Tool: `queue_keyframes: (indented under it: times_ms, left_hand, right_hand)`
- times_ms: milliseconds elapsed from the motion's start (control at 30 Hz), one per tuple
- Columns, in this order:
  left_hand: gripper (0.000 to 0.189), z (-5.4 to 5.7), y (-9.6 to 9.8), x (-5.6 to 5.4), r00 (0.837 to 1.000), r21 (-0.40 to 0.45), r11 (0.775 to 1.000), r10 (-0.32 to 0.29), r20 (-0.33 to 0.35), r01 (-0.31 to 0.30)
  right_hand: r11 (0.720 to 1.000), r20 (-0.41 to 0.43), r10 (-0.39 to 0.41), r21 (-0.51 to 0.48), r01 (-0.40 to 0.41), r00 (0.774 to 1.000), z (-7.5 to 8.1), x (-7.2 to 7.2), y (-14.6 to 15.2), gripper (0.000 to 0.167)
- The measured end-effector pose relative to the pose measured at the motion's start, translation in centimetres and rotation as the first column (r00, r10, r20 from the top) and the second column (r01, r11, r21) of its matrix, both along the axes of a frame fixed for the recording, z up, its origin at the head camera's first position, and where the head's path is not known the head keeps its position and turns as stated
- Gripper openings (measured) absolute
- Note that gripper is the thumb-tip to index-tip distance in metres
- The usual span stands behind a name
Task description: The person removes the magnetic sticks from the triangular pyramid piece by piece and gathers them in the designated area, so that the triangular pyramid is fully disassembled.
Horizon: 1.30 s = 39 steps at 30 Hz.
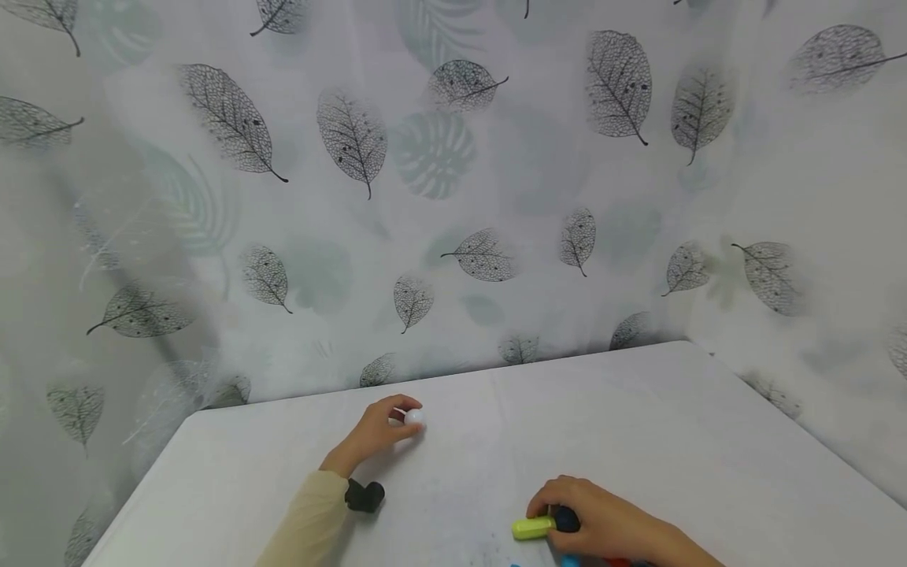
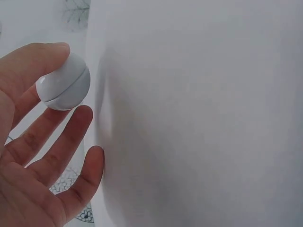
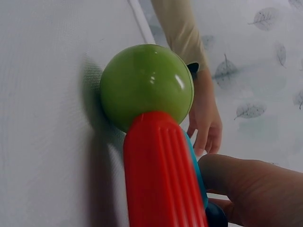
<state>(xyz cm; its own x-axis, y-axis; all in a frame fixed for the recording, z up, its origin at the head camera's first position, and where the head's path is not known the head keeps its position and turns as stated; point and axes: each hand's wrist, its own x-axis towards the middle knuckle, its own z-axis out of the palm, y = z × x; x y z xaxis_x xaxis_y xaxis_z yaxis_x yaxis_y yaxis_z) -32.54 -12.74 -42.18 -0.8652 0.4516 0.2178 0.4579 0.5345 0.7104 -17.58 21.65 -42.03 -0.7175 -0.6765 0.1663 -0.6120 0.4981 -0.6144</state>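
My left hand [image 1: 379, 429] pinches a white ball [image 1: 414, 417] near the far edge of the table. In the left wrist view a thin seam runs round that ball [image 2: 64, 85], held between thumb and fingertips, the other fingers loosely bent. At the front right my right hand [image 1: 598, 518] curls over a maraca-like toy with a yellow-green handle [image 1: 533, 528] and a dark round head [image 1: 567, 520]. Close to it, in the right wrist view, stand a green ball [image 3: 147, 85] and a red ribbed handle [image 3: 161, 175] overlapping it, with a blue piece [image 3: 198, 168] behind.
Blue [image 1: 570, 561] and red [image 1: 618, 562] pieces show at the bottom edge beneath the right forearm. A black wrist camera [image 1: 364, 496] sits on the left wrist. The white table [image 1: 453, 472] meets a leaf-patterned curtain [image 1: 453, 197] at the back and sides.
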Motion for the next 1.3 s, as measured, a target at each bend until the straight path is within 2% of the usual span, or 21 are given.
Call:
queue_keyframes:
  times_ms: [200, 533, 667, 800, 1067, 1167, 1300]
  left_hand:
    - [0.033, 0.3, -0.5, -0.4, 0.999, -0.002, 1.000, 0.029, -0.023, -0.029]
    - [0.032, -0.5, -0.8, -0.6, 0.995, -0.002, 0.997, 0.076, -0.064, -0.076]
    - [0.034, -0.6, -0.8, -0.6, 0.995, 0.005, 0.996, 0.084, -0.053, -0.084]
    - [0.042, -0.6, -0.8, -0.5, 0.996, 0.018, 0.997, 0.078, -0.038, -0.078]
    - [0.048, -0.5, -0.4, 0.0, 0.990, 0.012, 0.996, 0.088, -0.109, -0.087]
    - [0.047, -0.4, -0.1, 0.2, 0.983, -0.010, 0.998, 0.061, -0.172, -0.064]
    - [0.045, -0.3, 0.5, 0.7, 0.977, -0.027, 0.999, 0.027, -0.211, -0.033]
  right_hand:
    - [1.000, -0.014, 0.004, 0.008, -0.004, 1.000, 0.2, 0.1, -0.1, 0.021]
    - [1.000, 0.026, 0.019, 0.020, -0.019, 0.999, 0.7, 0.2, -0.4, 0.016]
    - [0.998, 0.010, 0.065, 0.004, -0.065, 0.998, 0.9, 0.1, -0.2, 0.016]
    - [0.997, 0.004, 0.072, 0.001, -0.072, 0.997, 1.0, 0.1, 0.0, 0.014]
    - [1.000, 0.082, 0.027, 0.000, -0.027, 0.996, 1.3, 0.0, 0.5, 0.016]
    - [1.000, 0.120, 0.011, -0.009, -0.009, 0.993, 1.4, -0.1, 0.8, 0.017]
    - [1.000, 0.117, 0.019, -0.010, -0.018, 0.993, 1.4, -0.1, 0.9, 0.014]
